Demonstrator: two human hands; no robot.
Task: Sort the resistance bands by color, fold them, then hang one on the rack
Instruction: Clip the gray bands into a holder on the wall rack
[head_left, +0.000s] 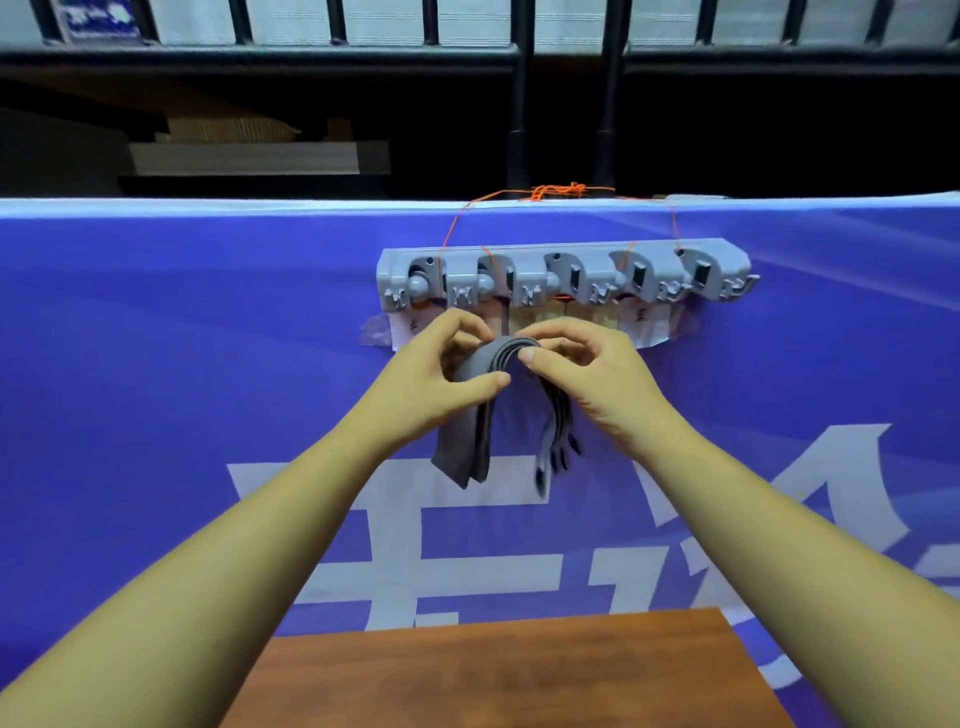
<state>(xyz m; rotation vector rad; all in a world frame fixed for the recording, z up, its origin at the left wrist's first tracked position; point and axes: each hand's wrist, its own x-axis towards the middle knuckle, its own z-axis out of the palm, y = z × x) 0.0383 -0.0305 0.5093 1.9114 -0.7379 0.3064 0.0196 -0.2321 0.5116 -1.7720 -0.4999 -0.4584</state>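
band (470, 410) folded into arch, both ends hanging down, apex held just below rack (563, 275). rack lies up and slightly right of hands, long axis left-right. left hand (441, 374) and right hand (587, 371) pinch apex from either side, arms reaching forward, about equally near. next likely: lift arch onto hook.

open banner (208, 364) either side of hands (511, 366), rack (563, 275) just above them
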